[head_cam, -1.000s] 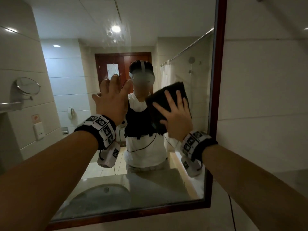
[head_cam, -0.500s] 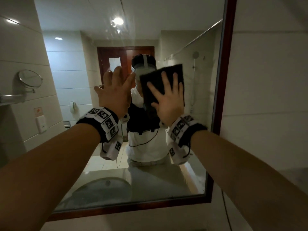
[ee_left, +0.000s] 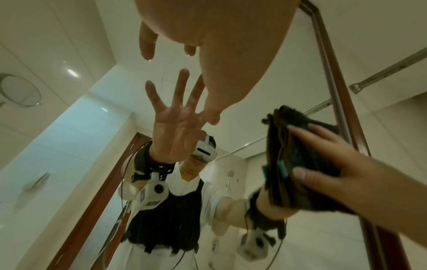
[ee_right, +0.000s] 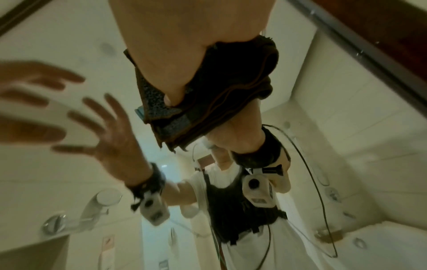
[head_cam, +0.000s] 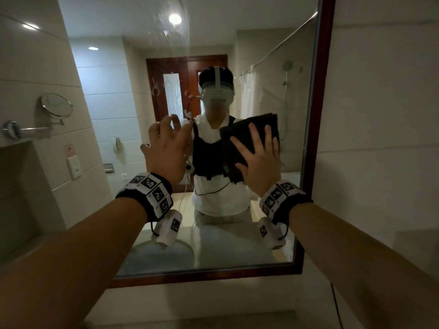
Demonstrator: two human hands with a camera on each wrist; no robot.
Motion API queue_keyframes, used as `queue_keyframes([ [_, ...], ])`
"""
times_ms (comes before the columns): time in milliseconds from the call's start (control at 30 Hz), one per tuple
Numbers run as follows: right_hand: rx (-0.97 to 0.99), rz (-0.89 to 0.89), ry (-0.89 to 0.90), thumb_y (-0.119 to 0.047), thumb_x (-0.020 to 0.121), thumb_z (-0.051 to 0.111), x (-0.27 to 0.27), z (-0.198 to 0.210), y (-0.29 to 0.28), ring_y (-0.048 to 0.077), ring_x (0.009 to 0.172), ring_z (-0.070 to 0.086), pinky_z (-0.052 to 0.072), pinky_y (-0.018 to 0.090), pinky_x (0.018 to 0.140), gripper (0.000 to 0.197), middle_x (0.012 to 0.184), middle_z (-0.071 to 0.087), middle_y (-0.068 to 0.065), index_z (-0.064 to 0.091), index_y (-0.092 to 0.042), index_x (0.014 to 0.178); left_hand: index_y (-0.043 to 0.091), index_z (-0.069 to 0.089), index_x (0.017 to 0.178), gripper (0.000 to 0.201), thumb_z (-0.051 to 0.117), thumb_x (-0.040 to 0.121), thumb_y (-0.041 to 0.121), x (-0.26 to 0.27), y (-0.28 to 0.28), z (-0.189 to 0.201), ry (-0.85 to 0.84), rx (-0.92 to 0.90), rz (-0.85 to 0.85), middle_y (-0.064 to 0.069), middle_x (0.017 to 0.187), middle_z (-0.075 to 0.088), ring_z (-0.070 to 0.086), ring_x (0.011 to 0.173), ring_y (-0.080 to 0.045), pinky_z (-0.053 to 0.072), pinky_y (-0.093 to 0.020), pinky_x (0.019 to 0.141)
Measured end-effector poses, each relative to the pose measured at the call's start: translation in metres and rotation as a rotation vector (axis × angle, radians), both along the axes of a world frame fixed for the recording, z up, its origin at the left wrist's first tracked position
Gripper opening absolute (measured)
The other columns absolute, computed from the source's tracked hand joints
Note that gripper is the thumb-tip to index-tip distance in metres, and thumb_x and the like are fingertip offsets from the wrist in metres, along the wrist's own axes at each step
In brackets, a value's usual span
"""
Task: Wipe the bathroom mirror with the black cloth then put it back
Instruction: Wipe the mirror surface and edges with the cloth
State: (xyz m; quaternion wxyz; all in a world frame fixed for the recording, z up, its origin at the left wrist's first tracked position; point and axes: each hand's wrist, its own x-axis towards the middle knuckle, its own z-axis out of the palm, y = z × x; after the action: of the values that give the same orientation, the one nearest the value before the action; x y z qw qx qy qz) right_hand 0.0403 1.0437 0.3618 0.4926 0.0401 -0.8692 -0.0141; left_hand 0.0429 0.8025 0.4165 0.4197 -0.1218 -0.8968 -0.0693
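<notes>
The wall mirror (head_cam: 237,248) has a dark red wooden frame (head_cam: 319,96). My right hand (head_cam: 257,160) lies flat with spread, straight fingers on the folded black cloth (head_cam: 249,129) and presses it against the glass near the right frame edge. The right wrist view shows the cloth (ee_right: 219,95) bunched in folds under the palm (ee_right: 184,45). My left hand (head_cam: 166,148) is raised at the glass left of the cloth and holds nothing, its fingers spread and slightly bent. In the left wrist view the left hand (ee_left: 208,45) nearly meets its reflection (ee_left: 175,127).
A round shaving mirror (head_cam: 56,105) and a metal bar (head_cam: 26,131) stick out from the left tiled wall, above a switch plate (head_cam: 74,166). A pale counter ledge (head_cam: 213,302) runs below the frame. A thin cable (head_cam: 337,305) hangs at the lower right.
My right hand slid the cloth up the glass, then down and to the right toward the frame. The left hand's fingers went from flat to slightly bent.
</notes>
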Motion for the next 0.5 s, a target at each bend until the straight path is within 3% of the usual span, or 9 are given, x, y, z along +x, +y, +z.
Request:
queue_keyframes([
  [233,-0.169,-0.001,0.104,-0.041,0.087,0.066,-0.002,0.049,0.041,0.046,0.149,0.002,0.011,0.062,0.118,0.077,0.165,0.008,0.01,0.028,-0.041,0.153,0.041,0.028,0.147,0.099,0.085,0.068,0.023,-0.009,0.004,-0.034,-0.071,0.007,0.032,-0.005,0.155,0.021,0.027,0.137,-0.039,0.049,-0.065,0.085],
  [333,-0.175,-0.001,0.109,-0.042,0.087,0.065,-0.003,0.052,0.045,0.046,0.149,0.002,0.012,0.063,0.118,0.076,0.165,0.008,0.011,0.027,-0.04,0.153,0.039,0.028,0.147,0.097,0.085,0.069,0.028,-0.015,0.004,-0.04,-0.058,-0.014,0.053,-0.009,0.155,0.02,0.026,0.137,-0.042,0.049,-0.066,0.084],
  [500,-0.154,-0.058,0.167,-0.049,0.091,0.059,-0.003,0.036,0.056,0.05,0.147,0.012,0.023,0.065,0.114,0.068,0.163,0.016,0.015,0.031,-0.038,0.153,0.037,0.028,0.148,0.094,0.08,0.072,0.021,-0.02,0.005,-0.045,-0.031,-0.022,0.067,-0.01,0.156,0.019,0.023,0.138,-0.043,0.046,-0.069,0.085],
])
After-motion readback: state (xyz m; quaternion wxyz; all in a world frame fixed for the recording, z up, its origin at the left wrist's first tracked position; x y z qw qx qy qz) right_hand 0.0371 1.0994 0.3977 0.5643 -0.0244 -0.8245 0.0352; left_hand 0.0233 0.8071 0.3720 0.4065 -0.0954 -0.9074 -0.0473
